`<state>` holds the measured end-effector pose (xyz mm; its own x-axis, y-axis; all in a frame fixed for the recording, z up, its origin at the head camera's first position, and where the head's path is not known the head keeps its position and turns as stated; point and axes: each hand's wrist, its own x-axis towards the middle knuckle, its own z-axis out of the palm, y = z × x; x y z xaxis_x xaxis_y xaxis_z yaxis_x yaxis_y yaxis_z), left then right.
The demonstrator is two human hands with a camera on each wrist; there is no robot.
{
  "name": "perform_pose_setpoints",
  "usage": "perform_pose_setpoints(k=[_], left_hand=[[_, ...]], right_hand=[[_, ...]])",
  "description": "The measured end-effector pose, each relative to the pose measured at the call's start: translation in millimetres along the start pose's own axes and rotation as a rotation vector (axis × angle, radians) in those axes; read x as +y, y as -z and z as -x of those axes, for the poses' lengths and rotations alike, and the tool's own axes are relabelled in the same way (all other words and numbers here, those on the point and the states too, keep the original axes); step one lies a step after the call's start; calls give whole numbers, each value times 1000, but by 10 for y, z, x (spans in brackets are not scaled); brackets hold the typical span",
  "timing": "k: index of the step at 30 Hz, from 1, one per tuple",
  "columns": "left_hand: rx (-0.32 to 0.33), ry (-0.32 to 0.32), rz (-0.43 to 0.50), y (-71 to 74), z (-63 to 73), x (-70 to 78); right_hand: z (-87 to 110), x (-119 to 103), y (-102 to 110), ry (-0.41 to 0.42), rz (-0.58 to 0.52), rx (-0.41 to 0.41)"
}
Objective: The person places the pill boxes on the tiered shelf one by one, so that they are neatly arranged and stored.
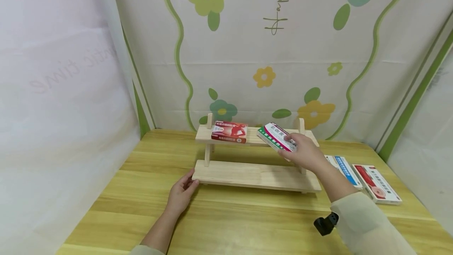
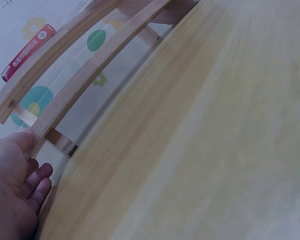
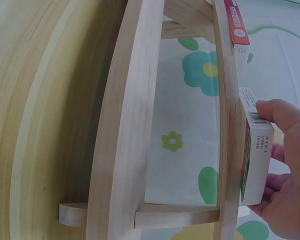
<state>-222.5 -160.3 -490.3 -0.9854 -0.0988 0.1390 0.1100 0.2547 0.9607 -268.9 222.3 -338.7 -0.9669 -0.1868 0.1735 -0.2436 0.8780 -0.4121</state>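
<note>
A two-tier wooden shelf (image 1: 244,171) stands on the table. My left hand (image 1: 182,193) grips the left end of its lower board, with the thumb (image 2: 23,140) against the board's end in the left wrist view. My right hand (image 1: 305,153) pinches a white medicine box (image 1: 277,136) with green and magenta bands by its right end. The box is tilted at the upper board (image 3: 229,150), right of a red medicine box (image 1: 230,131) that lies on that board's left part. In the right wrist view, my thumb and fingers hold the white box (image 3: 258,155) from opposite sides.
Right of the shelf, a blue-and-white box (image 1: 342,169) and a red-and-white box (image 1: 377,184) lie on the wooden table (image 1: 247,223). The blue one is partly behind my right forearm. A flowered cloth (image 1: 233,50) hangs behind, with white cloth at both sides.
</note>
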Motion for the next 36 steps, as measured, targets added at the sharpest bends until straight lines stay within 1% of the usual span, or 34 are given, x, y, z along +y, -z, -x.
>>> perform_pose_setpoints(k=[3,6,13,15,17,20,24,30,36], left_hand=[[-3,1,-9,2,6,12],[-1,-1,-15,5,8,19],[-1,-3,-14,11,-1,10],[-1,-4,-17,11,-3,7],[-1,-4,-20,11,-4,2],[1,-6,-22,10,-6,-6],[6,-5,-26,10,-10,-14],[8,-2,-26,6,-13,-27],[3,-5,-21,3,-11,-24]], right_hand=[[9,-4,9,6,19,11],[23,-5,15,19,59,39],[44,2,12,91,177,125],[48,7,8,104,212,137],[51,11,5,109,224,139],[56,13,0,108,200,138],[48,32,-21,98,138,135],[14,94,-62,35,42,105],[-16,137,-86,-9,16,89]])
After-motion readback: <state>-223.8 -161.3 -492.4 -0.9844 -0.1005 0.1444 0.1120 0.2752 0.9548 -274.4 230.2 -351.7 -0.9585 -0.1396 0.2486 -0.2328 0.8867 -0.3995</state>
